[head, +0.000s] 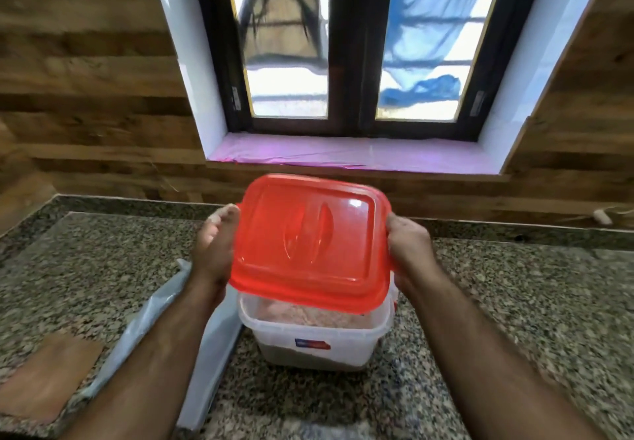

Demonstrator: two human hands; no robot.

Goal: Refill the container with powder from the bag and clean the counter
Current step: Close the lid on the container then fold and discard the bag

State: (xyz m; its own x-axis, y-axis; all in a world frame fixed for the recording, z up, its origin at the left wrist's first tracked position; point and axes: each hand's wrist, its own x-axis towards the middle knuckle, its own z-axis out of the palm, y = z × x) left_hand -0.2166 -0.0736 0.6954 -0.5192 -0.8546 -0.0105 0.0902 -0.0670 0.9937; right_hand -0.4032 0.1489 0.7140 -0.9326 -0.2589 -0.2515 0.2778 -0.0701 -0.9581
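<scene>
Two bare hands grip a translucent red plastic lid by its opposite edges, the left hand curled around the left rim and the right hand closed on the right rim, holding it tilted just above a clear square plastic container. The container stands on a speckled granite table and holds pale brownish powder; its far side is hidden behind the lid, and a small red-and-blue label on its front is too blurred to read. A pale grey plastic bag lies flat just left of the container, partly covered by the left forearm. A reddish-brown flat piece rests at the lower left. Behind, wood-grain wall panels frame a dark-framed window above a pink-lined sill.
</scene>
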